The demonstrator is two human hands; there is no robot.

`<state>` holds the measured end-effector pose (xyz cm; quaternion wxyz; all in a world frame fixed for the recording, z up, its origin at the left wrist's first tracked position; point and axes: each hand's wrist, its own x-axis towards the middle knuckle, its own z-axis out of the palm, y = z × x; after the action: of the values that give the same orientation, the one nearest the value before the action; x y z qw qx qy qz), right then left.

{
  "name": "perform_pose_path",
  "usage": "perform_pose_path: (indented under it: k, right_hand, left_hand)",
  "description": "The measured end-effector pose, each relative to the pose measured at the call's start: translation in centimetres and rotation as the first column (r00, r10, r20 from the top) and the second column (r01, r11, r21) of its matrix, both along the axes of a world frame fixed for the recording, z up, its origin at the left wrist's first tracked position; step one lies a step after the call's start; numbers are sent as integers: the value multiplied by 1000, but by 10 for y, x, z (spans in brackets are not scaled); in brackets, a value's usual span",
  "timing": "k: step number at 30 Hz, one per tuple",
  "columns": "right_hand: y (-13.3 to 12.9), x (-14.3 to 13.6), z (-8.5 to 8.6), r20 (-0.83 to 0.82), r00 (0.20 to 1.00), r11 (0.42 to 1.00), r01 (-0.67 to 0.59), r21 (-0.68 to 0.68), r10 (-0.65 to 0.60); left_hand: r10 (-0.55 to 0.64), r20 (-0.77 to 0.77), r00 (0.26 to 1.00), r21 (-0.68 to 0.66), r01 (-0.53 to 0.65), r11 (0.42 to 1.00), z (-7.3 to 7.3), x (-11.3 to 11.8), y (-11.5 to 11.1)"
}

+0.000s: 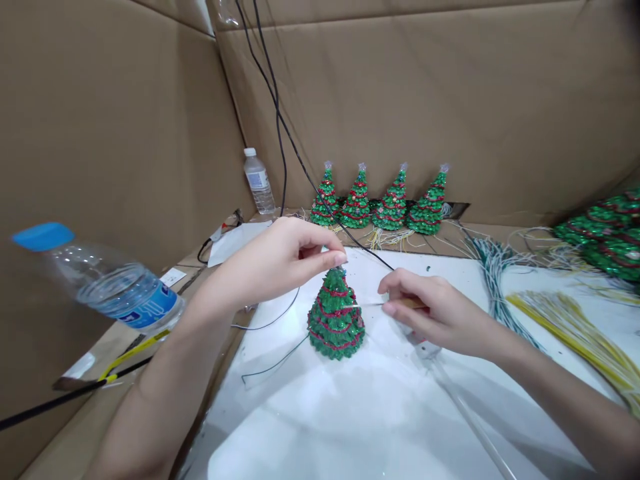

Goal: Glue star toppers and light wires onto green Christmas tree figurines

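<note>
A small green Christmas tree figure (336, 320) with red garlands stands upright on the white work surface (280, 413). My left hand (300, 257) pinches the tree's tip between thumb and fingers. To the right of the tree, my right hand (430, 307) is closed on a thin brush-like tool (407, 303), whose slender end reaches the tree's right side near the upper garlands. A dark thin wire (275, 364) runs out from the tree's lower left.
Finished-looking trees (393, 203) line the cardboard wall at the back. Bundles of green-white wires (500, 280) and yellow-white wires (575, 327) lie at right, near more trees (615, 233). A large bottle (130, 293) and a small bottle (260, 183) are at left. Black cables (277, 110) hang down.
</note>
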<state>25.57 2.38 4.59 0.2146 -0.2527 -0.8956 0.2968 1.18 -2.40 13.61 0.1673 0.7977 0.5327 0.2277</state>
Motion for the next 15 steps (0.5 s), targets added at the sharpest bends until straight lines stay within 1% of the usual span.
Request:
perform_pose_path:
  k: [3,5,9,11,13,15]
  right_hand:
    - [2,0,-4,-1,999,999,43,29,-43]
    - [3,0,-5,12,999,997,40,70,-41]
    - [3,-1,-1,5,1000,973,12,229,-14]
    - [1,0,0,-9,1000,960,16,281,-14]
    - [0,0,-2,-22,999,960,37,278,-33]
    - [0,0,-4,-29,998,970,56,235,-51]
  left_hand:
    - [-2,-8,1000,2,2,1000,0,-1,0]
    - [-5,-12,1000,7,6,1000,0,-1,-1]
    - [-7,-19,1000,30,7,1000,1,1,-3]
    - [-15,-14,1000,37,15,999,1,2,-3]
    - [-28,-4,1000,40,28,999,1,2,-2]
    - [-39,10,999,48,38,998,0,2,-2]
